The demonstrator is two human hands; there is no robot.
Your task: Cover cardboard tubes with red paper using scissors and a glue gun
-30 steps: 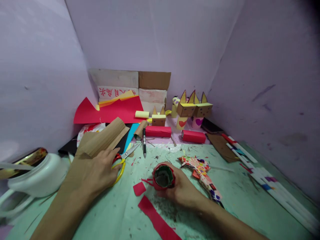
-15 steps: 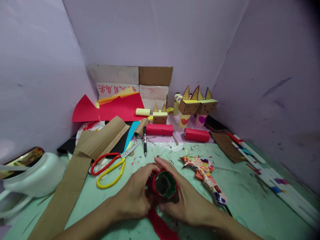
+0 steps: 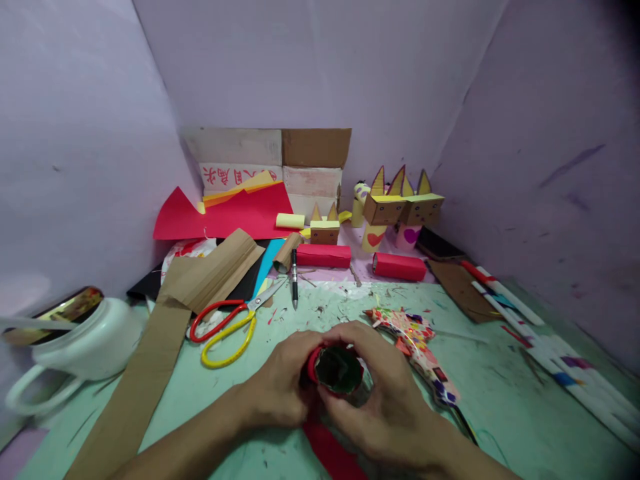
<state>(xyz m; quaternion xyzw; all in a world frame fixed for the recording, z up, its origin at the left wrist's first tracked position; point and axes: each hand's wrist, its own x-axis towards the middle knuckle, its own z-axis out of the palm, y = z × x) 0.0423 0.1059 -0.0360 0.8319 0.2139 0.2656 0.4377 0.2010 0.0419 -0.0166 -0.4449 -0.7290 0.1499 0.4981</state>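
Between my hands stands a cardboard tube (image 3: 359, 395) with its open end turned up toward me; red paper lies around its left side. My left hand (image 3: 283, 383) is closed on the tube's left side, its fingertips partly hidden. Wrapped round the right side and far rim is my right hand (image 3: 383, 387). A red paper strip (image 3: 330, 447) runs from beneath the tube toward the near table edge. Left of my hands lie scissors (image 3: 235, 323) with one red and one yellow handle. A decorated glue gun (image 3: 415, 350) lies to the right.
Two red-covered tubes (image 3: 324, 257), a pen (image 3: 295, 283) and box-headed cardboard figures (image 3: 385, 210) are farther back. Cardboard strips (image 3: 143, 373) and a white pot (image 3: 85, 343) occupy the left. Several markers (image 3: 550, 353) line the right wall.
My right hand has shifted its hold, its fingers now curling over the far rim. The tube has tilted and turned slightly, showing bare cardboard on the right. The whole view has shifted a little.
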